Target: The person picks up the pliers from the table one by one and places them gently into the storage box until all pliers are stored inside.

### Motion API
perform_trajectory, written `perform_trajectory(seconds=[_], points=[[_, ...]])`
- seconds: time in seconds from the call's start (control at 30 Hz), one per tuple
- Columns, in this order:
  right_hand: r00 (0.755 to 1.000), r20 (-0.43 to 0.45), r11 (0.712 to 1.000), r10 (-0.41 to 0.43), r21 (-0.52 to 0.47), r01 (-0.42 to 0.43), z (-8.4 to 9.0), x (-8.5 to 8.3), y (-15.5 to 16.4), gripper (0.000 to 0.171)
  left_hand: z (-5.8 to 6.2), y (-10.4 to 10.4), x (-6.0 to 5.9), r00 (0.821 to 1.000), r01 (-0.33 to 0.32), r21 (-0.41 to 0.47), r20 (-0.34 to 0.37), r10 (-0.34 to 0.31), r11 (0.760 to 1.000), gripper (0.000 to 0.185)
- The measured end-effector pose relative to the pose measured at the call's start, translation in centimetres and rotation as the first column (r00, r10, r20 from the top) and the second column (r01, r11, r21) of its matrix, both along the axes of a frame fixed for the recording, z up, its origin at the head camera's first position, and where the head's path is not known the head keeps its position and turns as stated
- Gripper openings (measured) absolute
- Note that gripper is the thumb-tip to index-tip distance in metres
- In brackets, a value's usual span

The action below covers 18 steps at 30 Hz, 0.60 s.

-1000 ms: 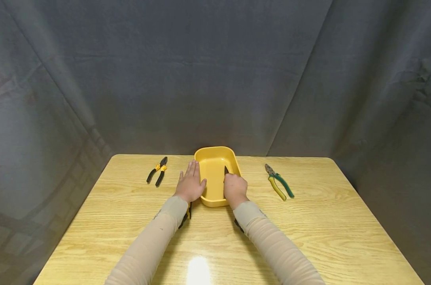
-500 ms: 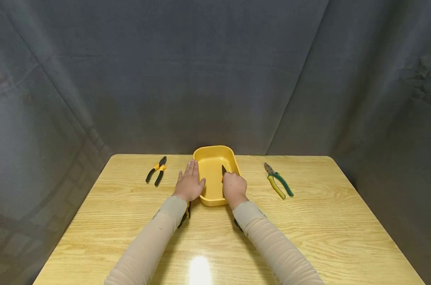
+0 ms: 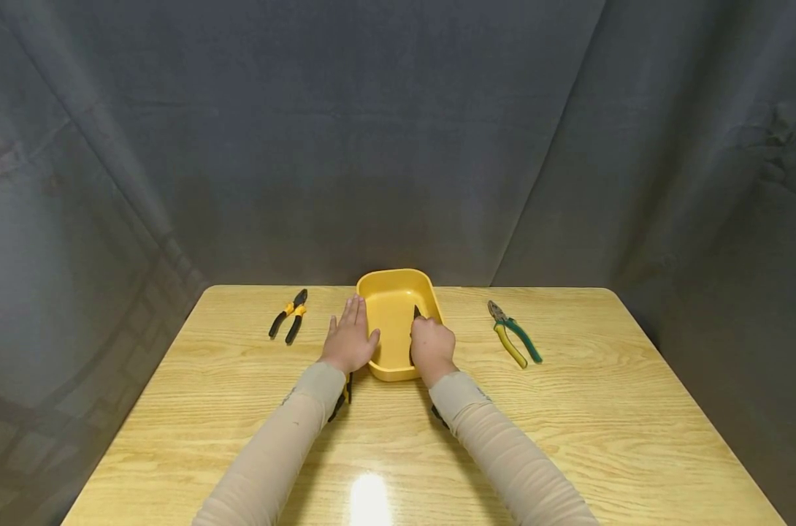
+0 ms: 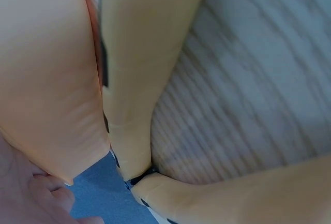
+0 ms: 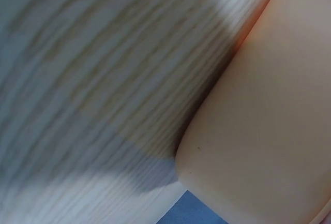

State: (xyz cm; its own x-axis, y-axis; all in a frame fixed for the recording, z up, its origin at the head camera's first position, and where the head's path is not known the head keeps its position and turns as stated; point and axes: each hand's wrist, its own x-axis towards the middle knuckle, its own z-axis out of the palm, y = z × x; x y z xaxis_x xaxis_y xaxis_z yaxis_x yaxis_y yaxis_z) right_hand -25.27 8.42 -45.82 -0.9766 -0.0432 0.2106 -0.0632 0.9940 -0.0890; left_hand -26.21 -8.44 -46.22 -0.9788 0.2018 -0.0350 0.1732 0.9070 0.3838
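My left hand [image 3: 350, 340] lies flat with straight fingers along the left rim of a shallow yellow tray [image 3: 388, 374]. Inside the tray's right side, my right hand [image 3: 432, 345] is curled into a fist around a dark pointed tool [image 3: 417, 312]. Its black tip sticks out ahead of the fist, and a dark strip shows beside the fingers; the rest is hidden in the hand. Beneath the left wrist, a yellow-and-black thing [image 3: 348, 391] is partly covered. The left wrist view has two yellowish limbs [image 4: 137, 105] meeting at a dark joint beside the tray wall [image 4: 49, 79].
Pliers with black-and-yellow handles [image 3: 293, 318] lie spread on the wooden table [image 3: 588, 438], left of the tray. Another pair, with green and yellow handles [image 3: 516, 340], lies to its right. A grey curtain [image 3: 345, 146] hangs behind the back edge.
Half a second ago the tool's tip leaned further left, with a bit of orange showing; now it has swung back right. The left hand keeps its place on the rim.
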Motion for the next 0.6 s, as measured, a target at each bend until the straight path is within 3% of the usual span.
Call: perform_trajectory(seconds=[0.6], points=[[0.999, 0.052, 1.0, 0.011, 0.015, -0.012, 0.37, 0.14, 0.1, 0.013, -0.01, -0.01, 0.0, 1.0, 0.009, -0.004, -0.002, -0.009, 1.0, 0.076]])
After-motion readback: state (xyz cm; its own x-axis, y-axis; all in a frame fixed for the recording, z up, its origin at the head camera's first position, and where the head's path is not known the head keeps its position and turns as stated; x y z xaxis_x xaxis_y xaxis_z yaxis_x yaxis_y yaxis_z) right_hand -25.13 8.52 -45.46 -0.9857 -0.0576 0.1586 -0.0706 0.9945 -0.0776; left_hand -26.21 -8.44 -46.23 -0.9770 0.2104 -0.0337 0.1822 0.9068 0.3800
